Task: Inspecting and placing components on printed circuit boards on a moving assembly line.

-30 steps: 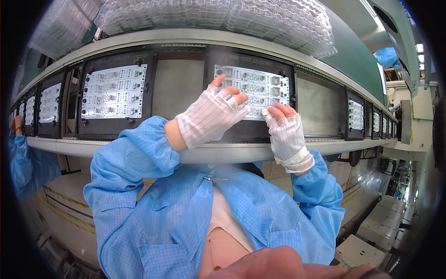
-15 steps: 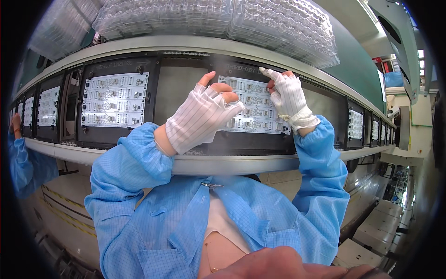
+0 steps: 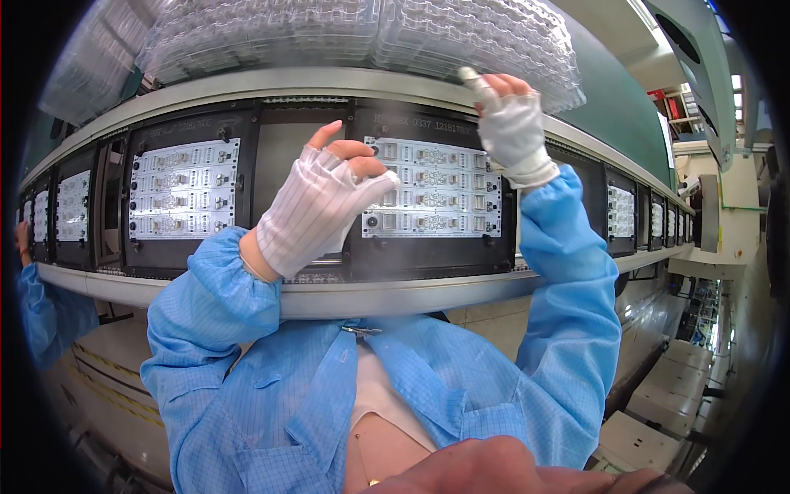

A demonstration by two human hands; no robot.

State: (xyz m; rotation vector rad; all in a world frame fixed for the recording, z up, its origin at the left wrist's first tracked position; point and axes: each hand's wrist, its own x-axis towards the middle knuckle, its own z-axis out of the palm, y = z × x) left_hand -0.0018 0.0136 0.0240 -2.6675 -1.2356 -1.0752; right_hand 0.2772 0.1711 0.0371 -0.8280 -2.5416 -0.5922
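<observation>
Beneath my hands, a black fixture [image 3: 428, 255] on the conveyor line carries a panel of white circuit boards [image 3: 436, 198] in several strips. My left hand [image 3: 325, 206], in a striped white glove with bare fingertips, hovers at the panel's left edge. Its fingers are half bent and apart, and nothing shows between them. A pale corner below its palm cannot be made out. Over the far rail, my right hand [image 3: 510, 123] is raised beside the clear plastic trays. Its covered index finger stretches out, the other fingers bend, and I see nothing held.
Stacked clear plastic trays [image 3: 477, 41] stand beyond the far rail [image 3: 304, 81]. Another loaded fixture [image 3: 185, 251] lies to the left, with more along the line both ways. A co-worker's blue sleeve [image 3: 53, 305] reaches in at the far left. A grey machine arm [image 3: 691, 74] overhangs the right.
My right hand has lifted away from the panel's right side, up toward the trays. My left hand sits slightly further left in view, as do the fixtures; more of the panel shows.
</observation>
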